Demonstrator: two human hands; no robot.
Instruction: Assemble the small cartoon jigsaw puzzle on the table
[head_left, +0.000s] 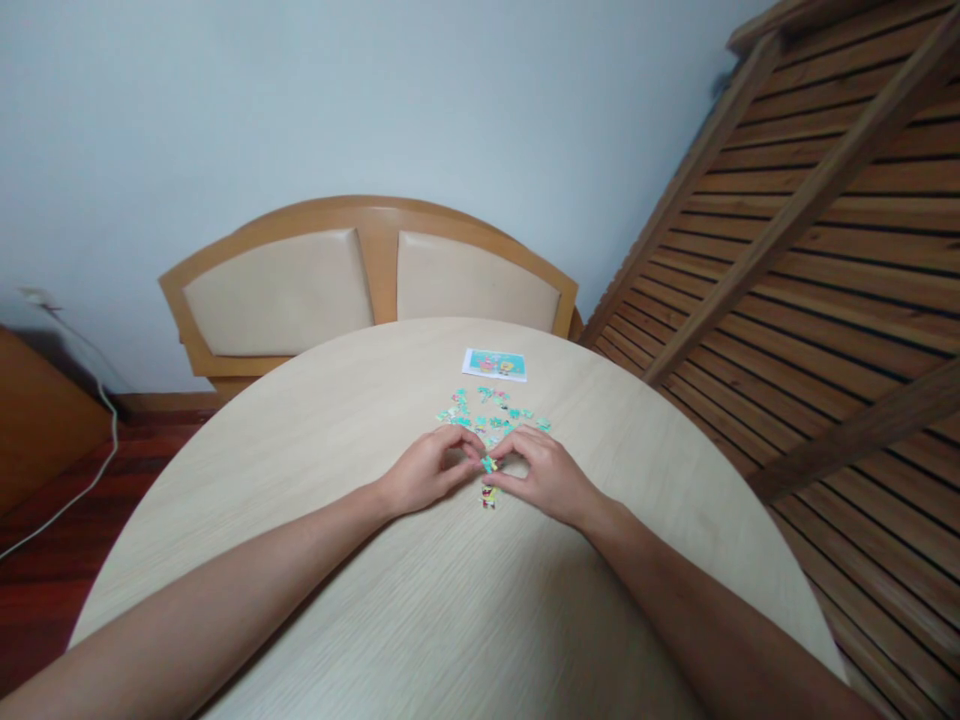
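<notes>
A small teal and yellow puzzle piece (489, 464) sits between my two hands at the middle of the table. My left hand (435, 468) comes in from the left, thumb and index finger closed at the piece's left edge. From the other side, the thumb and fingers of my right hand (549, 474) are curled in a pinch on the same piece. Just below it lies a yellow puzzle section (489, 496) with a dark and white lower part. Loose teal puzzle pieces (497, 422) lie scattered beyond my fingertips, some partly hidden by my hands.
Behind the loose pieces lies a picture card (495, 365) with cartoon figures on teal. The round wooden table (315, 430) has a padded bench back (367, 270) behind it. Wooden slats (810, 270) lean at the right, and a white cable (112, 430) hangs at the left.
</notes>
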